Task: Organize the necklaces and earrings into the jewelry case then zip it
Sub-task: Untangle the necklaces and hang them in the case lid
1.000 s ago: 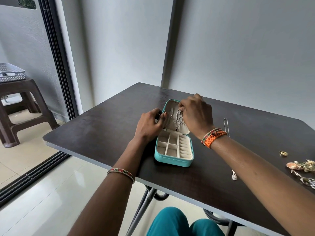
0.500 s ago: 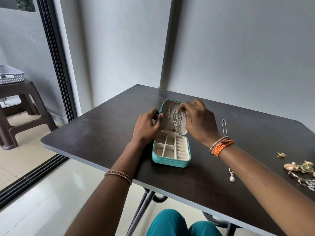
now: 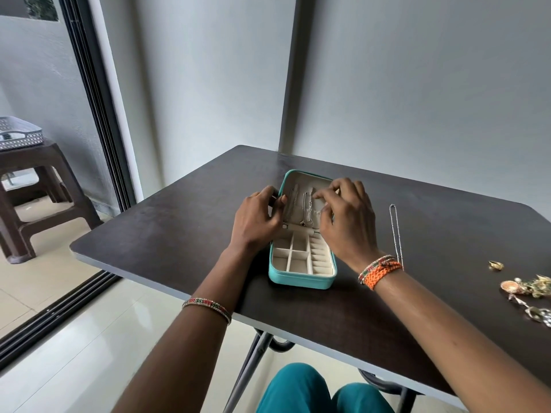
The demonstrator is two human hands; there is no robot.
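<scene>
At the far left, a perforated grey tray (image 3: 18, 133) is seen on a brown plastic stool (image 3: 38, 189) beyond the sliding-door track. On the dark table (image 3: 167, 228), a teal jewelry case (image 3: 301, 280) lies open, its lid laid back away from the person. The left hand (image 3: 256, 222) is extended from a forearm wearing a beaded bangle (image 3: 207, 305); its fingers are curled against the left edge of the lid, which is gripped there. Silver necklaces (image 3: 304, 208) are seen lying inside the lid. The right hand (image 3: 347, 220) is held arched over the lid's right side, fingertips bent down onto the chains; whether one is pinched cannot be told. Another silver necklace (image 3: 396, 231) lies stretched on the table just right of that wrist. Gold earrings (image 3: 527, 289) are gathered near the right edge, well apart from the case.
</scene>
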